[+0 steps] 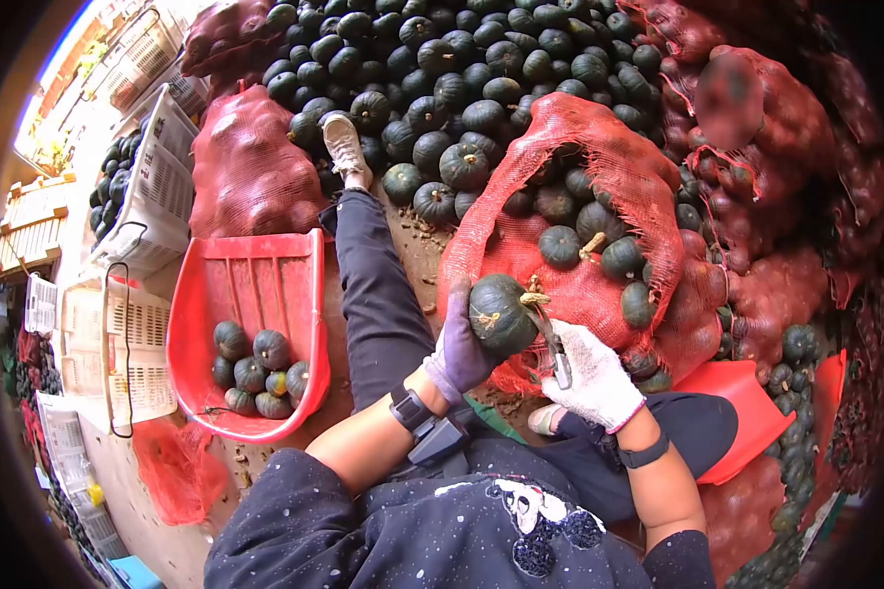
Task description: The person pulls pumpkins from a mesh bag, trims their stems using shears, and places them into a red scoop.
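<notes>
My left hand (pixel 459 346), in a purple-grey glove, is wrapped round the side of a dark green squash (pixel 501 316). The squash's pale stem (pixel 534 293) points up and to the right. In a white knit glove, my right hand (pixel 591 377) grips a pair of pruning shears (pixel 557 355), their blades right at the stem. Just beyond the squash lies an open red mesh sack (pixel 491 236) with several green squashes inside, one with a long pale stem. A red plastic scoop (pixel 316 294) on my left holds several squashes (pixel 250 373).
A large heap of green squashes (pixel 462 88) covers the floor ahead. Full red mesh sacks (pixel 250 162) stand left and right of it. White plastic crates (pixel 162 196) line the left side. A red plastic piece (pixel 746 417) lies beside my right knee.
</notes>
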Demonstrator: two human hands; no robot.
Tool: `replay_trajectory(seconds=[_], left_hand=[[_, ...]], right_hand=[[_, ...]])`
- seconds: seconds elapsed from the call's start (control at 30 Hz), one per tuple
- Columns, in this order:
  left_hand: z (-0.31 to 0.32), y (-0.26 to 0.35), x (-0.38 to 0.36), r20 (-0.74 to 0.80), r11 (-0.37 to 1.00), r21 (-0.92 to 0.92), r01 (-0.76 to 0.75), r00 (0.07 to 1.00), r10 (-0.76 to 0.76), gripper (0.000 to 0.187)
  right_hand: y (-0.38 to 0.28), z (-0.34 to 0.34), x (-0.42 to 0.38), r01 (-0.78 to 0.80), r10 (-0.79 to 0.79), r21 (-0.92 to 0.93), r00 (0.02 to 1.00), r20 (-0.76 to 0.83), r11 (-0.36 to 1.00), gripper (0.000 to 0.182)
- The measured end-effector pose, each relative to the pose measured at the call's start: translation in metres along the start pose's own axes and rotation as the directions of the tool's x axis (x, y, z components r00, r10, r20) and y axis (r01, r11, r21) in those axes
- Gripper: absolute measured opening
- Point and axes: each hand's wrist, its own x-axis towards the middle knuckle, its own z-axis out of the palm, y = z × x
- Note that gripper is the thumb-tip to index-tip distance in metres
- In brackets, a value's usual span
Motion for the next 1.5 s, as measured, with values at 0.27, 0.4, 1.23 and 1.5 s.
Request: replay_trajectory(seconds=[0.27,0.4,1.23,1.5], left_hand=[[0.001,-0.01,-0.01,-0.004,0.995,0.097,-0.007,1.0,0.007,0.062],[-0.001,-0.009,-0.004,-0.005,0.99,0.137,0.033,0.999,-0.032,0.062],[-0.15,-0.072,0.02,0.014,0.103,0.993,0.053,0.83,-0.558,0.061],[0.11,0.13,0.143,0.189,0.878,0.362,-0.314,0.947,0.261,0.045]], right_hand=[[0.004,0.001,-0.002,-0.143,0.136,0.049,0.984,0.118,0.989,0.068],[0.007,-0.02,-0.006,-0.165,0.151,0.099,0.98,0.132,0.981,0.071],[0.051,-0.047,-0.017,0.297,0.753,0.954,0.636,-0.172,-0.033,0.034],[0.04,-0.056,-0.027,0.407,0.734,0.9,0.658,-0.171,-0.156,0.031]])
